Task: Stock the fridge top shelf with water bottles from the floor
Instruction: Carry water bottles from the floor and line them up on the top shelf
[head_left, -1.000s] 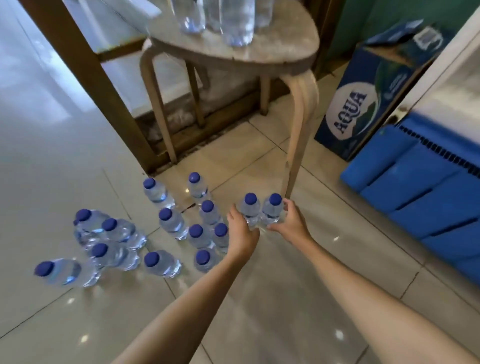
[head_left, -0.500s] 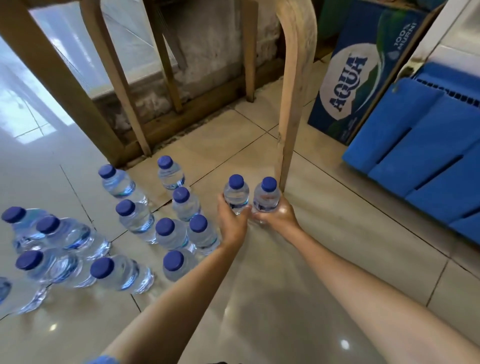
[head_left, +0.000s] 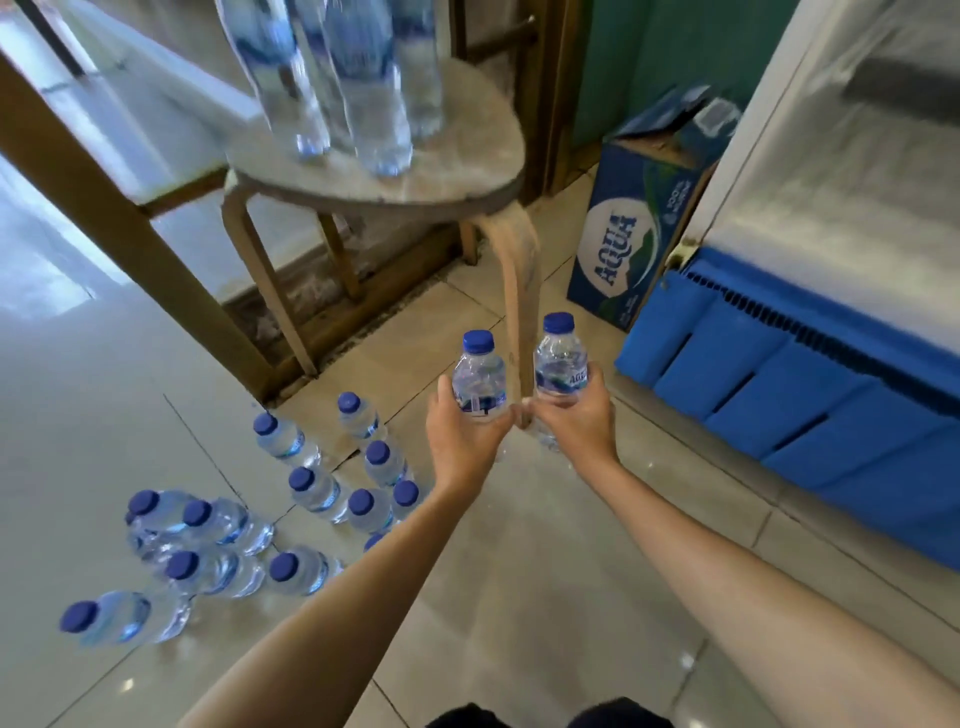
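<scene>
The left hand (head_left: 462, 439) grips the left bottle (head_left: 479, 382) by its lower body. The right hand (head_left: 577, 426) grips the right bottle (head_left: 560, 364) at the label. The fingers (head_left: 592, 375) of both hands are clamped round the plastic, caps up, and both bottles are clear of the floor (head_left: 519, 597). The step in hand looks like the carry to the fridge (head_left: 857, 182), which I take to be the white cabinet with the blue base at right; its top shelf is out of view. To do it well, keep both bottles upright and the grip low on the body, firm but not crushing the thin wall. Swing them right and up, away from the leg of the stool (head_left: 519, 291) just behind the hands, since a knock there could topple what stands on the seat. Set them at the back of the shelf first, side by side, so later ones have room in front. Counted: two small bottles in hand. There are twelve floor bottles (head_left: 311, 491) at left, eleven with caps in plain view and one cap half hidden behind the left forearm; the wide lens makes it hard to tell which are upright. About four tall bottles (head_left: 363, 93) stand on the stool, too blurred to count surely. One AQUA carton (head_left: 623, 244) stands just beside the fridge, and there is one stool.
</scene>
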